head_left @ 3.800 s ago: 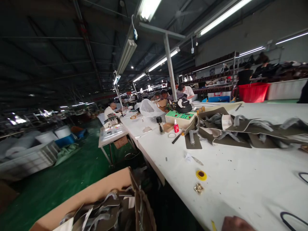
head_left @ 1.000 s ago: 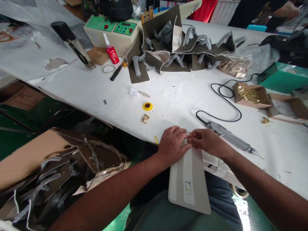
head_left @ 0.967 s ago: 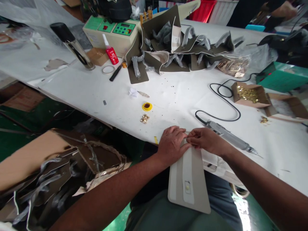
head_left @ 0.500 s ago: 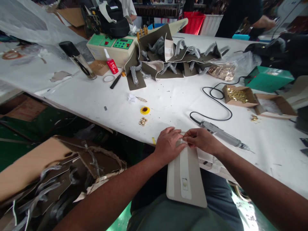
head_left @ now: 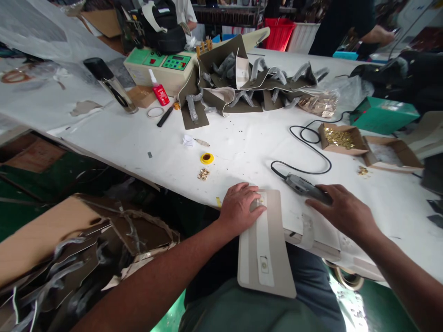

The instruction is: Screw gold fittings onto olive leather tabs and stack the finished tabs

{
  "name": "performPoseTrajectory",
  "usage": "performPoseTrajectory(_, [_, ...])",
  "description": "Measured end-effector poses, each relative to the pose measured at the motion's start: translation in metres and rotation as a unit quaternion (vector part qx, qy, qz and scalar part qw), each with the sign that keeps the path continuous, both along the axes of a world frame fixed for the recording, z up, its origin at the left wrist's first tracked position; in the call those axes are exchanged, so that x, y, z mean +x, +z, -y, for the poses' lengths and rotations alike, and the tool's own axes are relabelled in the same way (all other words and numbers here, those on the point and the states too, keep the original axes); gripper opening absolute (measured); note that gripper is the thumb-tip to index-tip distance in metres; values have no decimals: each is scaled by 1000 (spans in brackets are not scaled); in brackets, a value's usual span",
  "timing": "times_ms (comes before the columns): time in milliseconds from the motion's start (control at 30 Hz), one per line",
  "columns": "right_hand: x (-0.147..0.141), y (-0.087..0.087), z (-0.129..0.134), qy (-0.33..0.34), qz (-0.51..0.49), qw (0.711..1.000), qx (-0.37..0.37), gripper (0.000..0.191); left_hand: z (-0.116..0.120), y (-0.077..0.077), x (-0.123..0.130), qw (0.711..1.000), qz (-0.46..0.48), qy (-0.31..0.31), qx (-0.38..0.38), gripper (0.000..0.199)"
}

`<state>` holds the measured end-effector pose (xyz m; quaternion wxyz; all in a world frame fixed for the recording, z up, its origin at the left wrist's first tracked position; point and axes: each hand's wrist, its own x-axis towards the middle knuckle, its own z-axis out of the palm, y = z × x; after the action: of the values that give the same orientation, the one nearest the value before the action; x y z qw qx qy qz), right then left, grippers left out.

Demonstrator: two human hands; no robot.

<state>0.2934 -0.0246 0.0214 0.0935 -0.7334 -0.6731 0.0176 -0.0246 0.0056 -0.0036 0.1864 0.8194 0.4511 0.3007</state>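
Observation:
A taupe flat panel [head_left: 277,244] with rounded corners lies partly on the table edge and partly over my lap. Down its middle runs a pale strip with a small round fitting near each end. My left hand [head_left: 240,207] holds the panel's upper left side, thumb and fingertips close to the upper fitting. To the right, my right hand [head_left: 346,210] is around the grey body of an electric screwdriver [head_left: 299,183] that lies on the table; its tip is hidden behind the hand. A yellow round cap [head_left: 206,158] and small gold rings [head_left: 203,174] lie beyond my left hand.
Small cardboard trays hold gold hardware [head_left: 341,138] and pale pieces. A black cord [head_left: 311,171] loops behind the screwdriver. Plastic-wrapped panels [head_left: 249,87], a red bottle [head_left: 159,90] and a control box [head_left: 173,69] stand at the back. A full carton [head_left: 90,249] sits lower left.
My right hand has left the panel's upper end and moved right onto the electric screwdriver. The upper fitting now shows. My left hand stays on the panel.

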Motion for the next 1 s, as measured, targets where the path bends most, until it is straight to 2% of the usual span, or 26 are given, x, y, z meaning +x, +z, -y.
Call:
performPoseTrajectory(67, [8, -7, 1, 8, 0, 1000, -13, 55, 0, 0, 0, 1000, 0, 1, -1, 26])
performPoseTrajectory(133, [8, -5, 2, 17, -31, 999, -5, 52, 1, 0, 0, 1000, 0, 3, -4, 27])
performPoseTrajectory(233, [0, 12, 3, -22, -188, 982, -21, 51, 2, -1, 0, 1000, -1, 3, -6, 29])
performPoseTrajectory(267, [-6, 20, 3, -39, -276, 960, -29, 49, 1, -1, 0, 1000, -4, 0, -4, 30])
performPoseTrajectory(300, [-13, 28, 3, -50, -372, 926, -30, 46, 1, 0, -1, 1000, -8, -3, -3, 31])
performPoseTrajectory(400, [-46, 48, -2, -32, -623, 781, 6, 30, 1, 1, -1, 1000, -20, -8, -4, 31])
performPoseTrajectory(467, [-74, 56, -8, -27, -708, 705, 45, 21, 0, 3, -1, 1000, -24, -9, -8, 29])
performPoseTrajectory(533, [-103, 59, -14, -30, -742, 665, 78, 15, 0, 4, -1, 1000, -27, -11, -9, 28])
performPoseTrajectory(600, [-127, 60, -20, -27, -743, 659, 111, 21, -1, 4, -1, 999, -32, -13, -10, 28])
performPoseTrajectory(733, [-155, 54, -29, -8, -709, 688, 154, 34, 0, 4, -1, 999, -43, -14, -13, 30])
performPoseTrajectory(867, [-167, 46, -34, 2, -663, 726, 179, 37, 1, 3, -2, 999, -43, -10, -14, 32])
performPoseTrajectory(1000, [-171, 39, -37, 7, -637, 748, 187, 42, 1, 4, -2, 999, -41, -11, -11, 31])
